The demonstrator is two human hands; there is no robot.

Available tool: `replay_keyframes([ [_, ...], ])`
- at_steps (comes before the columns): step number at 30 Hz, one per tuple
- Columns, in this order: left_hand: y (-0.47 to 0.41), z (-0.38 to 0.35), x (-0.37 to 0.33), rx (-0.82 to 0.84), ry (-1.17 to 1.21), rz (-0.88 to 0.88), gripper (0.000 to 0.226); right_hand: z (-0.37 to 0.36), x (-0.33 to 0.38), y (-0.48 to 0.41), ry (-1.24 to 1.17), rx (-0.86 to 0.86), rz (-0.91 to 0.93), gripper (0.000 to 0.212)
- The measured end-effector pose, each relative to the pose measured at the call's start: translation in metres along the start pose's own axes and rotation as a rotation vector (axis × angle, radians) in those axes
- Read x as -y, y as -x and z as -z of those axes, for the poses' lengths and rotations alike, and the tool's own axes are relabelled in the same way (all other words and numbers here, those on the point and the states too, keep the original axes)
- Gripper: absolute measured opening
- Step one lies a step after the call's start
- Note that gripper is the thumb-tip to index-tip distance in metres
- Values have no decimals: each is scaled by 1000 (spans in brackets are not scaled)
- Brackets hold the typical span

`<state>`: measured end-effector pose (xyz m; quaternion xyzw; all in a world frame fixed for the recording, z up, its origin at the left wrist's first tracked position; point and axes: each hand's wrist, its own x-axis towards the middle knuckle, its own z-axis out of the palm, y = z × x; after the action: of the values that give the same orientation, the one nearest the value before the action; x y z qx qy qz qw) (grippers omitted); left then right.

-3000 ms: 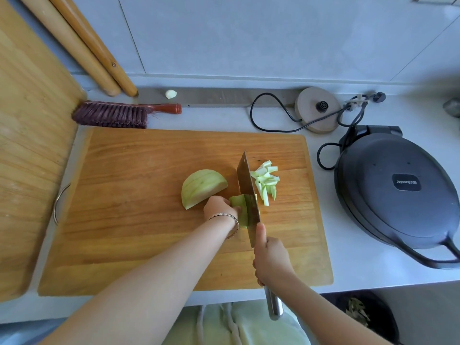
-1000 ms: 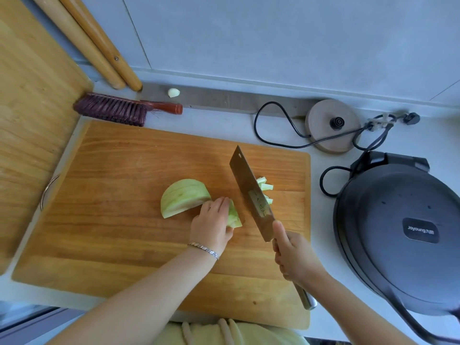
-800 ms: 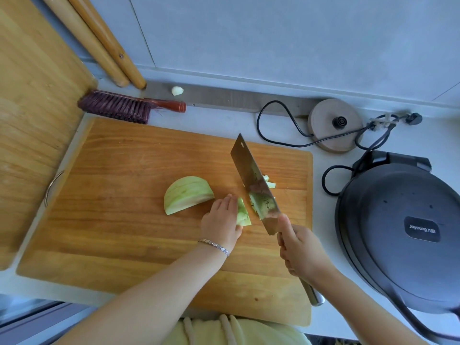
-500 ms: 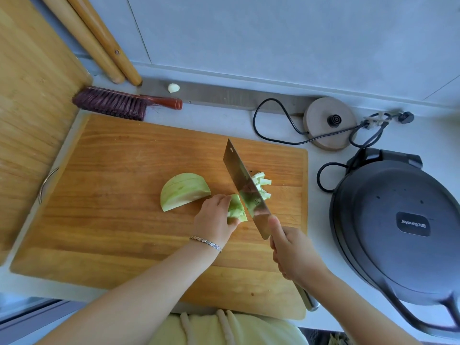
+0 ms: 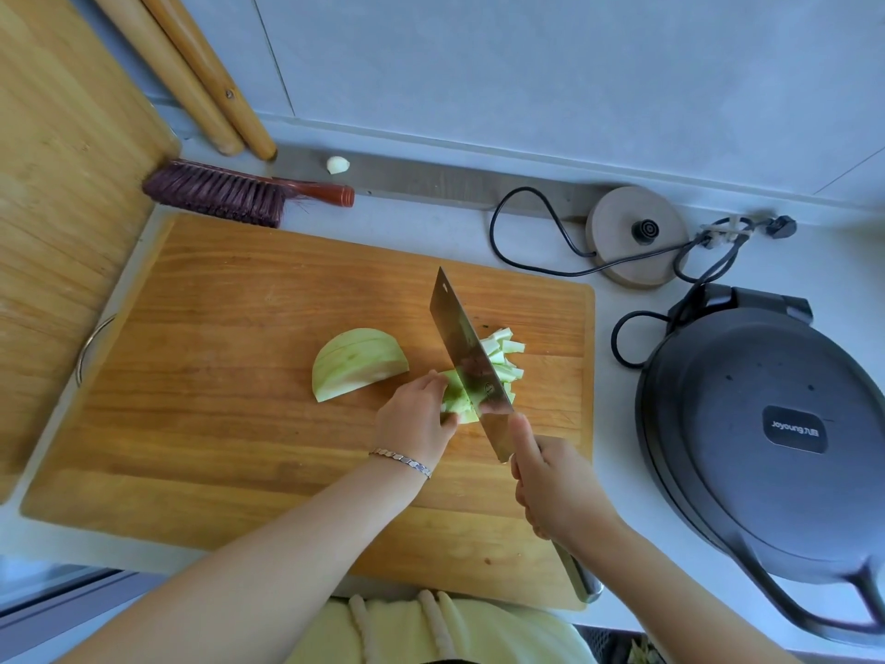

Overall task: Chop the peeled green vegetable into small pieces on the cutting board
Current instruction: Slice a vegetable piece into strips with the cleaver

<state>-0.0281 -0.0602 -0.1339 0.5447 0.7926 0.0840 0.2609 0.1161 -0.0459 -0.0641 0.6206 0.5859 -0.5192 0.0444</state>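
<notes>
Left hand [image 5: 414, 421]: grip curled over the small green vegetable piece [image 5: 452, 400], pinning it to the cutting board [image 5: 230, 385].
Right hand [image 5: 558, 488]: grip closed round the cleaver [image 5: 467, 361] handle, one finger stretched onto the blade.
Blade: set against the piece's three o'clock side, tip towards eleven o'clock.
Piece's place: three o'clock of the board's centre, between hand and blade.
Cut strips [image 5: 505, 359]: heaped at three o'clock of the blade.
Large wedge [image 5: 357, 364]: at ten o'clock of the left hand, just apart.
Tabletop [image 5: 431, 222]: brush [image 5: 225, 194] at the board's eleven o'clock; dark electric griddle [image 5: 766, 448] at three o'clock.
</notes>
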Motion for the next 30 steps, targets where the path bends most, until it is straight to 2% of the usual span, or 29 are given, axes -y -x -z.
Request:
replay_keyframes([
  [12,-1,-3,-1,-4,13,21,43,-19,0,-7,217,-37,-39,55],
  [19,1,-5,2,-21,52,16,49,-33,-16,-26,104,-75,7,53],
  [24,6,-5,5,-80,183,84,48,-10,-15,-27,-224,-3,-64,51],
  [30,4,-2,1,-90,177,118,43,1,-12,-11,-163,-4,-12,52],
])
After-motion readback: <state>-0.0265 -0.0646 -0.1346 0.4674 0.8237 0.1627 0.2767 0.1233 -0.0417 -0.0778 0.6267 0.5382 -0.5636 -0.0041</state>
